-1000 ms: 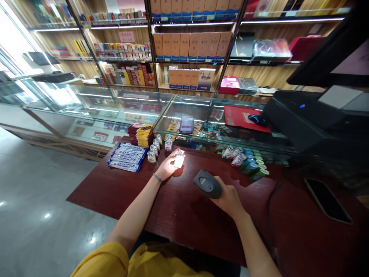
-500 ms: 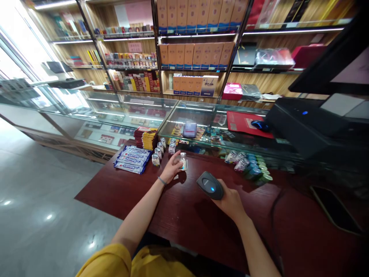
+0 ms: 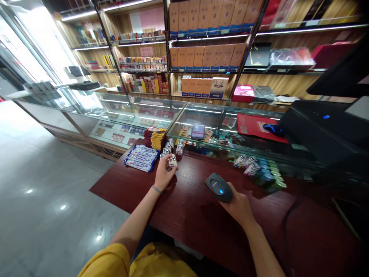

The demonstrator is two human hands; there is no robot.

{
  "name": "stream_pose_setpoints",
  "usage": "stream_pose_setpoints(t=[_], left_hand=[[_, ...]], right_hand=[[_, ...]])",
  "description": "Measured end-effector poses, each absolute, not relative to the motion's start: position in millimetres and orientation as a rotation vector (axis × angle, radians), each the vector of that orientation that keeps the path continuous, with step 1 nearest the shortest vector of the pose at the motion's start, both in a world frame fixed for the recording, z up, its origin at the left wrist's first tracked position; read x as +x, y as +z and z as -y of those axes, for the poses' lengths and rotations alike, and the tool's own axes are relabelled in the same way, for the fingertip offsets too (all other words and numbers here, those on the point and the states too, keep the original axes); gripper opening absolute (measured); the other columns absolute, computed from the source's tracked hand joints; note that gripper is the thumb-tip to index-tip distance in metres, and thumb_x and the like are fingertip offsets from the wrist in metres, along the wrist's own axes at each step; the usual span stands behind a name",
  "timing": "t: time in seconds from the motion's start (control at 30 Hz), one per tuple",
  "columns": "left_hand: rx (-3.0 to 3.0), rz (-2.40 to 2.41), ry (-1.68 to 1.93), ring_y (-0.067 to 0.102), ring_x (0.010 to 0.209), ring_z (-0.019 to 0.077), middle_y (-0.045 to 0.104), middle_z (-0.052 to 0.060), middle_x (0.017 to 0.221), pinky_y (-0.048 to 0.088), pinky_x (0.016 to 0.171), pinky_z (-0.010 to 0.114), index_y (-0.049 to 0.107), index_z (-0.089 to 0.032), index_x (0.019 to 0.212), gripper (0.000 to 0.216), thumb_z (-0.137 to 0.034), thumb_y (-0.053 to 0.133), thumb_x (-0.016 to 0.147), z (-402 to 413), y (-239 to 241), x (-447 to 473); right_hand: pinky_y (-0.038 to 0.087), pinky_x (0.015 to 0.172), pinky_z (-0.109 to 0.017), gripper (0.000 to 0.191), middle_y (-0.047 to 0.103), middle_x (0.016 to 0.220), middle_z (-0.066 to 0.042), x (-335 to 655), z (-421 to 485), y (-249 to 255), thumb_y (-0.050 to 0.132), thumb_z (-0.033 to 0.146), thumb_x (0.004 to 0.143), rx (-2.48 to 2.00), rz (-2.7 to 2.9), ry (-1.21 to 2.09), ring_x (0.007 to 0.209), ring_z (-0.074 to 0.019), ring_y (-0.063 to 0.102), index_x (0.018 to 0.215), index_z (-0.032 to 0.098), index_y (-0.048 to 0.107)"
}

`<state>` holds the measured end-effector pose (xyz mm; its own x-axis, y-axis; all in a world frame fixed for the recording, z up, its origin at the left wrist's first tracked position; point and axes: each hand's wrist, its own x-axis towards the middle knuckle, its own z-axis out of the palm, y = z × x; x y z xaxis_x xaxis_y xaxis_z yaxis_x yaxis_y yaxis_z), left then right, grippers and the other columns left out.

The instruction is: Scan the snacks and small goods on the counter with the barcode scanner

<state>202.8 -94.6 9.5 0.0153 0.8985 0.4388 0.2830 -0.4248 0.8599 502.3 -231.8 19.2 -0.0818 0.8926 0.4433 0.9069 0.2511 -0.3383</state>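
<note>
My left hand (image 3: 165, 173) grips a small clear jar (image 3: 173, 161) with a silvery lid, thumb on the near side and fingers around it. Just behind it stand several similar small jars (image 3: 180, 147) on the dark red tabletop, some partly covered by my fingers. My right hand (image 3: 238, 207) is wrapped around the handle of a black barcode scanner (image 3: 218, 187) with a lit blue light. Its head is held above the table and points left, towards the jar side.
Blue-and-white packets (image 3: 142, 157) lie left of the jars, with red and yellow packs (image 3: 155, 137) stacked behind. To the right stand small blue and green containers (image 3: 269, 173). A glass display counter (image 3: 184, 111) borders the far edge. A phone (image 3: 350, 215) lies at far right.
My left hand has carried the small jar leftwards, up to the group of similar jars. My right hand keeps the scanner in about the same place. The view has shifted slightly left.
</note>
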Motion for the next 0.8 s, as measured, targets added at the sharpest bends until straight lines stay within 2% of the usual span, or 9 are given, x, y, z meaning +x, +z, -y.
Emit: stream_pose_setpoints(t=[0.23,0.47,0.63,0.8], left_hand=[[1.871,-1.525,1.419,0.06,0.107,0.0208,0.059,0.009,0.122,0.05,0.095,0.037,0.05,-0.021,0.129,0.051,-0.019,0.065,0.08,105.1,-8.4,150.6],[2.049,-1.548,1.333,0.055,0.115,0.0235,0.058,0.011,0.122,0.046,0.101,0.04,0.049,-0.02,0.129,0.05,-0.013,0.059,0.081,99.5,-7.9,150.5],[2.03,-1.554,1.33,0.053,0.12,0.0241,0.056,0.012,0.127,0.044,0.104,0.041,0.045,-0.019,0.134,0.053,-0.015,0.059,0.082,98.1,-11.8,151.5],[1.959,-1.524,1.381,0.051,0.126,0.0256,0.05,0.013,0.138,0.042,0.107,0.043,0.036,-0.02,0.144,0.067,-0.02,0.063,0.082,96.8,-16.6,151.7]], right_hand=[[0.042,0.05,-0.028,0.034,0.072,0.07,-0.002,489.1,228.6,17.6,0.06,0.031,0.08,-1.581,2.016,-0.077,0.061,-0.0278,0.072,0.112,0.023,0.05],[0.044,0.05,-0.029,0.039,0.072,0.07,-0.002,485.4,228.0,18.6,0.058,0.029,0.079,-1.564,2.03,-0.12,0.06,-0.0277,0.071,0.116,0.021,0.048],[0.044,0.05,-0.029,0.037,0.071,0.069,-0.001,485.7,227.7,16.7,0.059,0.03,0.079,-1.569,2.031,-0.115,0.06,-0.0277,0.071,0.114,0.022,0.049],[0.045,0.052,-0.029,0.037,0.073,0.074,-0.002,485.8,228.0,16.2,0.059,0.031,0.08,-1.575,2.012,-0.076,0.063,-0.027,0.072,0.114,0.022,0.05]])
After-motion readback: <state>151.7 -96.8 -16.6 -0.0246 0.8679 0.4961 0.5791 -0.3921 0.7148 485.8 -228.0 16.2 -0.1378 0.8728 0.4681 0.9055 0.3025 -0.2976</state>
